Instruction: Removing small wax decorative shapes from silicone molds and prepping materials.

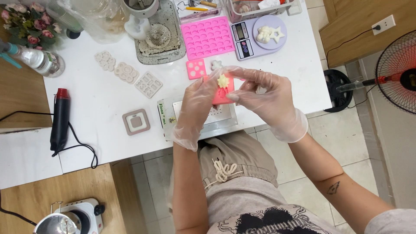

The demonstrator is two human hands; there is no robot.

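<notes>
Both my hands wear clear plastic gloves and hold a small pink silicone mould (222, 94) above the front edge of the white table (99, 99). A cream flower-shaped cast (222, 81) sits at the top of the mould. My left hand (197, 106) grips the mould from the left and below. My right hand (266, 97) pinches its right side, fingers curled over the top edge. Under the hands lies a grey tray (208, 119).
A large pink mould (208, 37), a small pink mould (196, 69), a scale (255, 37) bearing white cast shapes, several white moulds (125, 72), a square mould (136, 122) and a black heat gun (60, 119) lie on the table. A fan (396, 71) stands at right.
</notes>
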